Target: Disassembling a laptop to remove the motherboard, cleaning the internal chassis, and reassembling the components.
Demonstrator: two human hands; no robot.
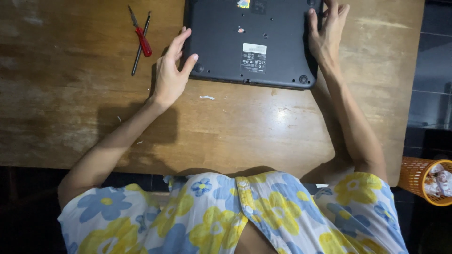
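A dark grey laptop (pixel 252 40) lies upside down on the wooden table (pixel 263 127), its underside with labels, screws and rubber feet facing up. My left hand (pixel 170 70) rests against its near left corner, fingers spread, thumb on the base by a rubber foot. On the right edge of the laptop my right hand (pixel 327 30) is pressed with fingers apart. Neither hand holds a tool.
Two tools lie on the table left of the laptop: a red-handled screwdriver (pixel 141 37) and a thin dark one (pixel 140 47). Small white scraps (pixel 206 97) lie in front of the laptop. An orange wastebasket (pixel 426 181) stands on the floor at the right.
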